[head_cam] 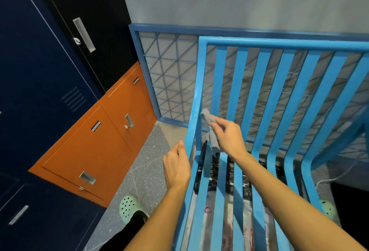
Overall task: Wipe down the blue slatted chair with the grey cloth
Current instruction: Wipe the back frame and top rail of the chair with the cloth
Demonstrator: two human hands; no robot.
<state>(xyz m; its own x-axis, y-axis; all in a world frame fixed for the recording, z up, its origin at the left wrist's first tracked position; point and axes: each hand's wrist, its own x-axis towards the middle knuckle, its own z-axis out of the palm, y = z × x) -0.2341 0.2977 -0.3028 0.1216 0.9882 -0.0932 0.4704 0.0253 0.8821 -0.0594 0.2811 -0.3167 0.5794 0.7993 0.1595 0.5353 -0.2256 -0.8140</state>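
Grey cloth (208, 119) is bunched in the right hand (227, 137), pinched by thumb and fingers and pressed against the foot of the outer upright of the blue slatted chair (279, 41), just above the bend where back turns into seat. On my head feed I judge the wipe to be early, at the near corner of the backrest, with every slat beyond the right hand not yet touched. The next move calls for dragging the cloth along that upright, then threading it between the narrow slats one by one. The left hand (176, 167) hangs just beside the chair's side rail; its fingers turn away from me, so I cannot tell whether it grips or only hovers. Outward of the left hand stand orange lockers (111, 140) and dark blue lockers (30, 71), leaving little room to step round. Beyond the right hand a mesh panel (171, 67) backs the chair closely. Plastic wrapping (208, 210) shows under the seat between the forearms.
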